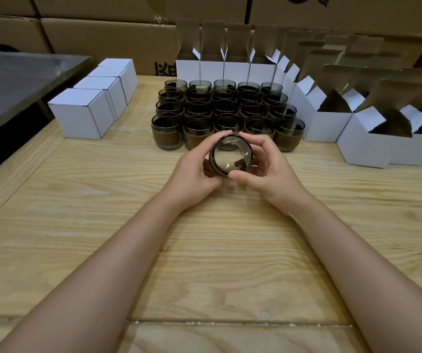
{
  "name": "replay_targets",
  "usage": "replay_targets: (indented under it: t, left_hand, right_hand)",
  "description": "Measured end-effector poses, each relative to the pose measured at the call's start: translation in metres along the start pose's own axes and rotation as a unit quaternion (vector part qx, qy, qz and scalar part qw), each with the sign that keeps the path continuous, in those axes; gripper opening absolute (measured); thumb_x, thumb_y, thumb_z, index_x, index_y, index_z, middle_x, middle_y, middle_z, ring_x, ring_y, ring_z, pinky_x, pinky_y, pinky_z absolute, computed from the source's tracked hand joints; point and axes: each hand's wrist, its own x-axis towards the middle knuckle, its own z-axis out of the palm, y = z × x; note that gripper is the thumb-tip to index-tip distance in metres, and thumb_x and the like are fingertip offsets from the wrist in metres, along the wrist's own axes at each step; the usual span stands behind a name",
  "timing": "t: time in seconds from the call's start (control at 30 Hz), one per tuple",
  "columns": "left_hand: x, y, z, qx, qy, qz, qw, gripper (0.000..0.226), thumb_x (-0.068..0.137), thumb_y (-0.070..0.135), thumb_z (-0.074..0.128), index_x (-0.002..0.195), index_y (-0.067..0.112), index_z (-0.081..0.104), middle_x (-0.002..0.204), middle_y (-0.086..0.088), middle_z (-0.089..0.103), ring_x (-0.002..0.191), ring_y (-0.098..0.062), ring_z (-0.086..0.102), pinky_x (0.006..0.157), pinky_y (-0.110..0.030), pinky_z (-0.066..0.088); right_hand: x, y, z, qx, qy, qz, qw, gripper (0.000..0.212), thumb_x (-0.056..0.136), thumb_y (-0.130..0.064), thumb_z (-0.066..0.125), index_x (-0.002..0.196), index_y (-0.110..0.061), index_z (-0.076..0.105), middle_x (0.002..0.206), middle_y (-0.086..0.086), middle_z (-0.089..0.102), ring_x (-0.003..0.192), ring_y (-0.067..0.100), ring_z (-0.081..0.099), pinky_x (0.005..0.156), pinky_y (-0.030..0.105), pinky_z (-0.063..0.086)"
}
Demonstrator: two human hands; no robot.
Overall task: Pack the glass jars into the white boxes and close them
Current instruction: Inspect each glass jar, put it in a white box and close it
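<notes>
Wooden bench (52,200) is crossed by both forearms (118,263); above it one glass jar (231,155) is held tipped, left hand (194,171) and right hand (266,171) curled round it. If loosened, it could be dropped onto the standing jars (220,110) behind.

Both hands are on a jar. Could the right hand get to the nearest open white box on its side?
Probably yes. Only bare table lies between the right hand and the open box, whose flaps stand up. The left hand also holds the jar, so the right could let go.
</notes>
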Motion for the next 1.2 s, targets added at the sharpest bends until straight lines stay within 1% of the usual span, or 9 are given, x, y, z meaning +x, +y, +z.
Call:
replay_targets:
  t: [0.13, 0.2, 0.37, 0.47, 0.6, 0.73, 0.87, 1.03, 1.2]
  left_hand:
    - [-0.001, 0.003, 0.001, 0.029, -0.005, 0.012, 1.000, 0.080, 0.066, 0.017, 0.074, 0.139, 0.033, 0.047, 0.128, 0.029, 0.053, 0.113, 0.003, 0.057, 0.090, -0.017, 0.048]
    - [-0.002, 0.005, 0.002, 0.044, -0.003, 0.015, 0.999, 0.080, 0.063, 0.022, 0.069, 0.139, 0.034, 0.047, 0.125, 0.032, 0.052, 0.112, 0.006, 0.056, 0.089, -0.013, 0.045]
    - [-0.002, 0.006, 0.003, 0.071, -0.017, 0.027, 0.997, 0.086, 0.061, 0.022, 0.085, 0.138, 0.032, 0.049, 0.128, 0.016, 0.058, 0.112, 0.001, 0.056, 0.097, -0.025, 0.048]
    - [-0.002, 0.004, 0.004, 0.106, -0.035, 0.048, 0.993, 0.086, 0.061, 0.021, 0.089, 0.137, 0.029, 0.050, 0.130, 0.018, 0.056, 0.102, 0.015, 0.051, 0.094, -0.013, 0.043]
    - [0.000, 0.002, 0.004, 0.122, -0.039, 0.072, 0.989, 0.084, 0.063, 0.020, 0.088, 0.137, 0.030, 0.048, 0.131, 0.021, 0.053, 0.117, 0.008, 0.048, 0.095, -0.008, 0.037]
    - [0.001, 0.000, 0.002, 0.120, -0.040, 0.080, 0.989, 0.084, 0.065, 0.023, 0.087, 0.138, 0.033, 0.045, 0.129, 0.022, 0.054, 0.120, 0.004, 0.049, 0.096, -0.014, 0.041]
    - [0.001, -0.002, 0.001, 0.109, -0.039, 0.064, 0.991, 0.084, 0.065, 0.022, 0.087, 0.136, 0.038, 0.044, 0.125, 0.032, 0.050, 0.106, 0.011, 0.052, 0.093, -0.012, 0.041]
    - [0.002, -0.002, 0.000, 0.058, -0.025, 0.044, 0.997, 0.084, 0.066, 0.014, 0.086, 0.133, 0.043, 0.044, 0.125, 0.033, 0.051, 0.107, 0.005, 0.057, 0.093, -0.018, 0.046]
    - [0.002, -0.002, 0.000, -0.018, -0.002, 0.016, 1.000, 0.081, 0.067, 0.005, 0.084, 0.131, 0.038, 0.046, 0.126, 0.028, 0.052, 0.109, 0.003, 0.057, 0.090, -0.019, 0.049]
  right_hand:
    - [0.000, 0.003, 0.007, -0.062, 0.045, -0.018, 0.997, 0.062, 0.069, -0.015, 0.085, 0.114, -0.034, 0.046, 0.119, -0.003, 0.059, 0.110, 0.012, 0.060, 0.087, 0.025, 0.052]
    - [0.000, 0.004, 0.012, -0.095, 0.080, -0.018, 0.992, 0.064, 0.066, -0.026, 0.087, 0.110, -0.038, 0.042, 0.114, -0.010, 0.058, 0.110, 0.006, 0.058, 0.087, 0.021, 0.049]
    - [0.000, 0.004, 0.023, -0.144, 0.165, 0.000, 0.976, 0.053, 0.066, -0.044, 0.083, 0.096, -0.040, 0.039, 0.098, -0.019, 0.055, 0.086, -0.022, 0.052, 0.067, 0.000, 0.040]
    - [0.003, 0.005, 0.024, -0.130, 0.203, 0.014, 0.970, 0.041, 0.075, -0.049, 0.075, 0.094, -0.029, 0.044, 0.090, -0.015, 0.056, 0.081, -0.014, 0.055, 0.065, 0.005, 0.042]
    - [0.006, 0.005, 0.022, -0.115, 0.212, 0.002, 0.970, 0.019, 0.092, -0.041, 0.059, 0.086, -0.028, 0.047, 0.087, -0.009, 0.061, 0.083, 0.002, 0.059, 0.075, 0.024, 0.048]
    - [0.005, 0.005, 0.023, -0.099, 0.209, -0.022, 0.973, 0.019, 0.100, -0.031, 0.048, 0.081, -0.025, 0.045, 0.075, -0.014, 0.054, 0.066, -0.013, 0.055, 0.063, 0.008, 0.042]
    - [0.005, 0.005, 0.023, -0.072, 0.200, -0.028, 0.977, 0.023, 0.103, -0.020, 0.040, 0.081, -0.022, 0.043, 0.076, -0.013, 0.050, 0.066, -0.014, 0.053, 0.064, 0.007, 0.042]
    - [0.005, 0.003, 0.021, -0.017, 0.166, -0.016, 0.986, 0.019, 0.104, -0.019, 0.037, 0.093, -0.024, 0.052, 0.094, -0.005, 0.058, 0.093, 0.013, 0.057, 0.085, 0.042, 0.050]
    - [0.003, 0.000, 0.017, 0.023, 0.094, -0.035, 0.995, 0.022, 0.104, -0.011, 0.034, 0.113, -0.017, 0.053, 0.106, -0.002, 0.060, 0.098, 0.008, 0.059, 0.083, 0.027, 0.051]
